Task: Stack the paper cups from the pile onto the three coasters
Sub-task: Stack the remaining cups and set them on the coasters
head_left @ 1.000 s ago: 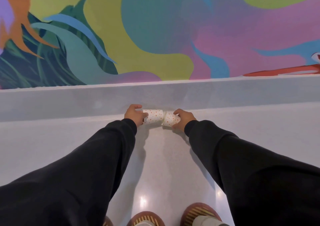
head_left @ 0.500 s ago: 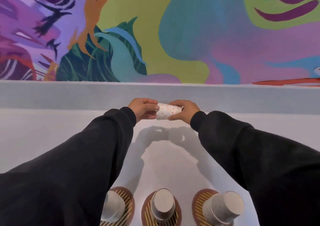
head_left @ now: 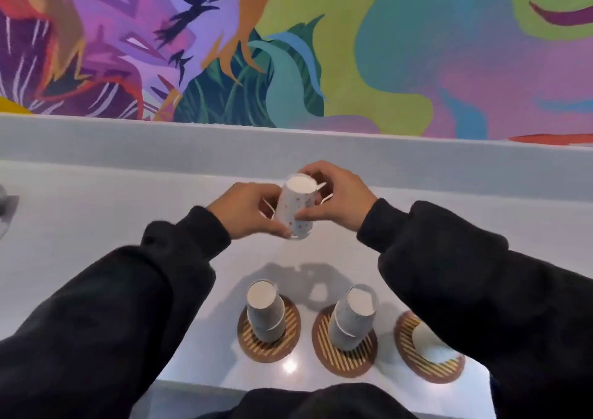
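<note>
**White counter, loud mural, one cup up in both hands**

White counter (head_left: 96,226) below us, a painted mural wall (head_left: 353,49) behind it. Over the middle of it all we hold a dotted paper cup (head_left: 296,207), upside down, white base on top, tipped a little. Our left hand (head_left: 250,210) curls in from the left, thumb against the cup near its lower rim. Our right hand (head_left: 340,200) wraps in from the right, thumb laid across the cup's side and fingers bent round behind its base. Both hands are clamped on the cup, which is clear of the counter. Thin white rim edges peek out between the fingers; we cannot tell what they belong to.

Nearer us stand three striped coasters. The left coaster (head_left: 290,332) carries an upturned left stack (head_left: 264,312), the middle coaster (head_left: 324,354) a leaning middle stack (head_left: 351,319). On the right coaster (head_left: 407,348) a white cup base (head_left: 426,343) shows, half hidden by our black right sleeve (head_left: 481,306).
</note>
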`<state>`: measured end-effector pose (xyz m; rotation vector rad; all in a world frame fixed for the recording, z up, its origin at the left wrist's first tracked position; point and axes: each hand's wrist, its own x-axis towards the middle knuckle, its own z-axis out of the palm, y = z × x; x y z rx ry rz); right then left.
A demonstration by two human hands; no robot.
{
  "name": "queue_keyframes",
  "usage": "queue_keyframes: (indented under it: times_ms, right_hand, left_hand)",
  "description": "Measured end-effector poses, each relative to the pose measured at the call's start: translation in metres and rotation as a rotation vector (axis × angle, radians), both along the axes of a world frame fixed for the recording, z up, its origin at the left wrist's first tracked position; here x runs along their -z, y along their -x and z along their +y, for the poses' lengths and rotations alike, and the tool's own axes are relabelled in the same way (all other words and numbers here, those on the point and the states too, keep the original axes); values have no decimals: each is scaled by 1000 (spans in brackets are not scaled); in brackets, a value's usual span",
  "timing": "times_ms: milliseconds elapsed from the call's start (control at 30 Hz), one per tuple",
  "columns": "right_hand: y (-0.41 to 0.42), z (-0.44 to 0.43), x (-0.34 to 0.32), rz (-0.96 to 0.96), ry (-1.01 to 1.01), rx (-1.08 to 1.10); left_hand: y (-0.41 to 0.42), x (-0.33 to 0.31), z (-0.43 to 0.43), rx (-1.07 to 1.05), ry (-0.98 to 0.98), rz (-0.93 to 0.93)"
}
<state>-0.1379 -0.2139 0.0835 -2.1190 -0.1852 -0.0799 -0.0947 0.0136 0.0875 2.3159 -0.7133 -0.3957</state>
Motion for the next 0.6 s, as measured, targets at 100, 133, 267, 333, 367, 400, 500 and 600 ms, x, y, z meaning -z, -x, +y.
queue_keyframes:
  times_ms: [100, 133, 267, 333, 367, 400, 500, 600]
  right_hand:
    - [32, 28, 8, 23, 48, -52]
    - [42, 35, 13, 36, 51, -64]
    - [84, 59, 39, 119, 10, -78]
    - [98, 68, 55, 139, -17, -49]
    - [103, 72, 63, 148, -28, -32]
    - [107, 75, 70, 159, -37, -16]
    - [117, 84, 95, 219, -88, 54]
    - [123, 93, 120, 275, -143, 118]
  left_hand:
    - [34, 18, 31, 1, 2, 4]
    - [44, 25, 40, -2, 4, 0]
    - [78, 59, 67, -4, -6, -30]
    - [89, 78, 73, -22, -5, -44]
    - [93, 88, 75, -30, -1, -44]
    - [96, 98, 76, -39, 1, -44]
    - [99, 125, 76, -54, -15, -33]
    - [101, 149, 74, -70, -24, 2]
